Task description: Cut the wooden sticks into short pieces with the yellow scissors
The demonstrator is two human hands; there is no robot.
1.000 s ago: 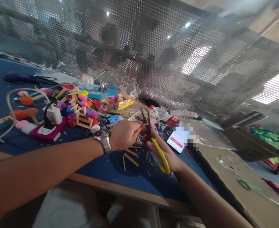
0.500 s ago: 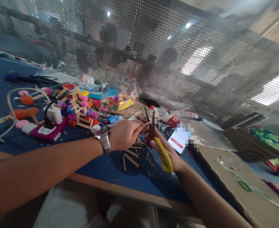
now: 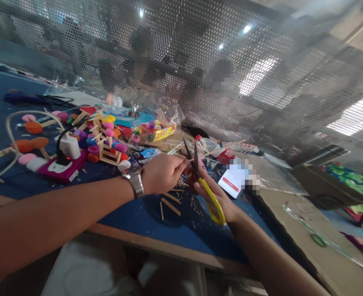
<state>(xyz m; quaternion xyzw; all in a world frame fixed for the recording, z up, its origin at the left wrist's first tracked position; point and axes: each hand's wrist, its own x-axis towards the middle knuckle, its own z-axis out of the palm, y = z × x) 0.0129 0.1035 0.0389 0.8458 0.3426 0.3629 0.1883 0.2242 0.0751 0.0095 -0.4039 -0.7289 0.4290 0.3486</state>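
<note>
My right hand (image 3: 210, 191) grips a pair of scissors (image 3: 211, 197) with yellow handles and dark blades. The blades point away from me and stand slightly apart. Just left of them, my left hand (image 3: 161, 174), with a metal watch on its wrist, pinches the end of a thin wooden stick (image 3: 208, 155). The stick runs to the right past the blades; its exact contact with them is hard to make out. Below the hands, several short cut sticks (image 3: 171, 206) lie on the blue tabletop (image 3: 132, 222) among small shavings.
Left of my hands stands a stick frame (image 3: 103, 142) with coloured round pieces. A purple power strip (image 3: 66, 168) holds a white plug. A lit phone (image 3: 232, 181) lies at the right. Behind are a yellow box (image 3: 164, 132), plastic bags and a perforated screen (image 3: 175, 53) with people beyond.
The scissor blades have shifted slightly left toward my left fingertips, and their gap looks a little narrower. Both hands otherwise keep nearly the same place and grip.
</note>
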